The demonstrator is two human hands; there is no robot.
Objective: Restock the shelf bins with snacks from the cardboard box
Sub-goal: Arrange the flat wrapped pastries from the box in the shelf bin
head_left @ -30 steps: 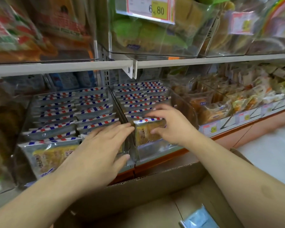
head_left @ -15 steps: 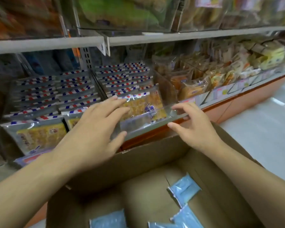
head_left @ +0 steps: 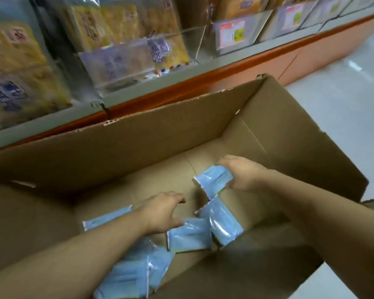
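Right hand [head_left: 240, 175] inside box [head_left: 138, 137], fingers curled round a blue packet [head_left: 213, 180], packet tilted. Left hand [head_left: 162, 212] spread loosely open, hovering over loose packets [head_left: 190, 235] on box floor; contact unclear through blur. More blue packets from 6 to 8 o'clock under the left forearm. Bins [head_left: 121, 61] of yellow snacks [head_left: 117, 22] at 11–12 o'clock beyond the box wall.

Both forearms reach forward and down. Left hand [head_left: 163, 212] hovers palm-down, fingers spread and loosely bent. Right hand [head_left: 239, 172] curled, fingers and thumb gripping.
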